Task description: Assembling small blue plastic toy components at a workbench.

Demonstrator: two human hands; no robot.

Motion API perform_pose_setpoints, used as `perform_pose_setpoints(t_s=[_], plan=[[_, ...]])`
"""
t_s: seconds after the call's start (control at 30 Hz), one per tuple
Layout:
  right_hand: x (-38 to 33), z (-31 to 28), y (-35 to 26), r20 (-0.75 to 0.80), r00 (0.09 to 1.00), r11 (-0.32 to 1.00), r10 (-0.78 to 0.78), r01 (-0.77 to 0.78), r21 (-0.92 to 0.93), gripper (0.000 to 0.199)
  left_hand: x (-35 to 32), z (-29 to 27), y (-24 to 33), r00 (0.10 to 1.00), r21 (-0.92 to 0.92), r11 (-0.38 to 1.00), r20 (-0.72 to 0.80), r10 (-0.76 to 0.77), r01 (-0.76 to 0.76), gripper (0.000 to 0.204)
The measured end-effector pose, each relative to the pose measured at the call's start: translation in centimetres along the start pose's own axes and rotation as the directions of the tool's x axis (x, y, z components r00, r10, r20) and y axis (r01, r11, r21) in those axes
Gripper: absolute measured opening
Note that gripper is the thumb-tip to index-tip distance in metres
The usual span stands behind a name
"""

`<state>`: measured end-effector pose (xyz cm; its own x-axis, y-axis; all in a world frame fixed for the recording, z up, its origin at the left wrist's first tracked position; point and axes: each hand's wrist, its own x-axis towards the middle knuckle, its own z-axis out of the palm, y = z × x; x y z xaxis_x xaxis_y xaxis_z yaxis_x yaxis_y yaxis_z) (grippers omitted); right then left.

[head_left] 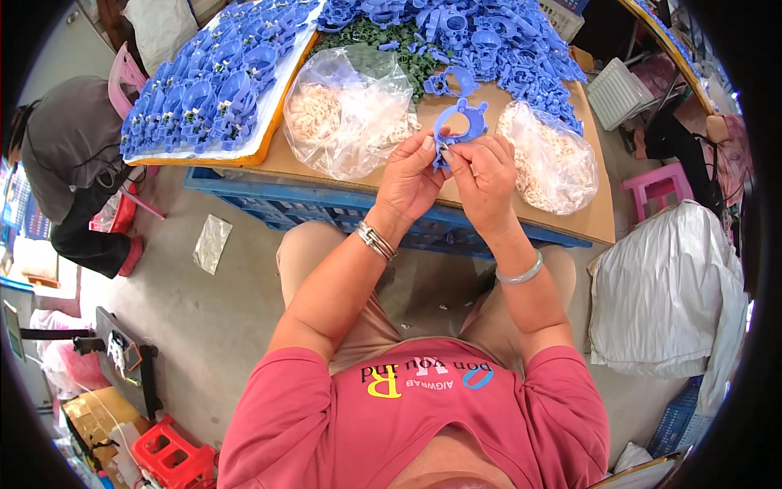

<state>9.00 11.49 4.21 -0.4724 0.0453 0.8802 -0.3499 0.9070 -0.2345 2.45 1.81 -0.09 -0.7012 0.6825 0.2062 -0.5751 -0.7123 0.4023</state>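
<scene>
A blue plastic ring-shaped part (476, 124) with small ears stands upright between my hands, above the near edge of the table. My left hand (413, 175) pinches its lower end between thumb and fingers. The fingertips of my right hand (487, 181) are closed on the same lower end from the other side. A tiny dark-and-pale spot shows between the fingertips; I cannot tell what it is. Just beyond lies another blue part (461, 81) of similar shape. Clear bags of small cream-coloured pieces flank my hands, a left bag (352, 122) and a right bag (551, 161).
Behind the bags are small dark green parts (358, 34) and a large heap of blue parts (521, 61). A yellow-edged board (262, 151) at the left carries rows of blue parts. The cardboard tabletop (578, 213) rests on a blue crate (269, 202). A white sack (664, 293) stands at right.
</scene>
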Motion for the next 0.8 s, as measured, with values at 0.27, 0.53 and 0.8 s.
perform_pose_setpoints(t_s=[0.27, 0.53, 0.8], plan=[[-0.7, 0.1, -1.1, 0.187, 0.782, 0.677, 0.595, -0.613, 0.406, 0.005, 0.0, 0.4, 0.3, 0.995, -0.006, 0.999, 0.091, -0.037, 0.037, 0.032], [-0.8, 0.2, -1.3, 0.183, 0.749, 0.637, 0.636, -0.644, 0.424, 0.008, 0.1, 0.3, 0.1, 0.995, -0.021, 1.000, 0.099, -0.020, 0.022, 0.034], [-0.9, 0.4, -0.9, 0.133, 0.828, 0.769, 0.544, -0.556, 0.315, 0.007, 0.0, 0.3, -0.1, 0.999, 0.047, 0.998, 0.019, -0.033, 0.032, 0.033]])
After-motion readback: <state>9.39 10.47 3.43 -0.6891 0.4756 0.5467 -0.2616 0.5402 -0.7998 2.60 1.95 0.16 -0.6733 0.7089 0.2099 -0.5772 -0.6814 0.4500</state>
